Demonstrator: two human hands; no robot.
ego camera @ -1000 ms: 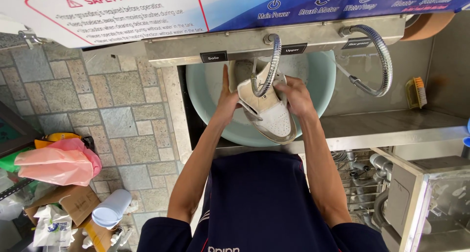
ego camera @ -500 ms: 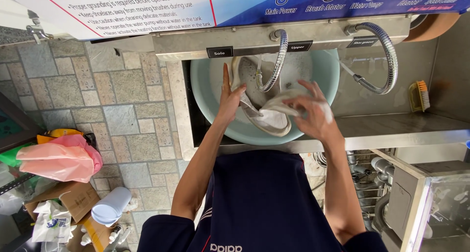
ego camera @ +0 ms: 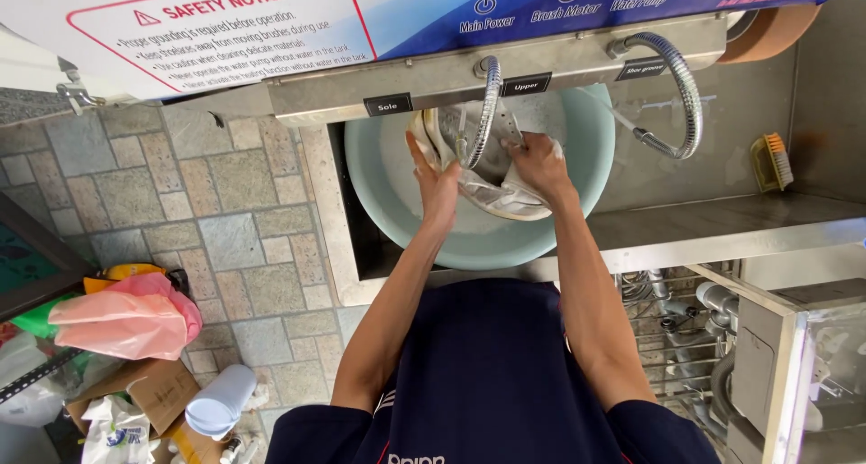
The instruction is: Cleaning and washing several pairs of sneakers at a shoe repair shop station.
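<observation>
A white and beige shoe (ego camera: 492, 189) is held over a pale green basin (ego camera: 397, 202) under a flexible metal hose (ego camera: 489, 103). My left hand (ego camera: 435, 177) grips the shoe's left side near the heel, fingers pointing up. On the shoe's right side my right hand (ego camera: 538, 165) closes on the upper. The shoe's far end is hidden behind the hose and the machine's steel front edge.
A second flexible hose (ego camera: 681, 94) curves at the right over the steel sink (ego camera: 722, 216). A yellow brush (ego camera: 769, 162) leans at the far right. On the stone floor at left lie a pink bag (ego camera: 126, 315), cardboard and a white tub (ego camera: 219, 401).
My right hand, which had lifted off the shoe, has come back onto its upper. The shoe has been turned and raised closer under the hose.
</observation>
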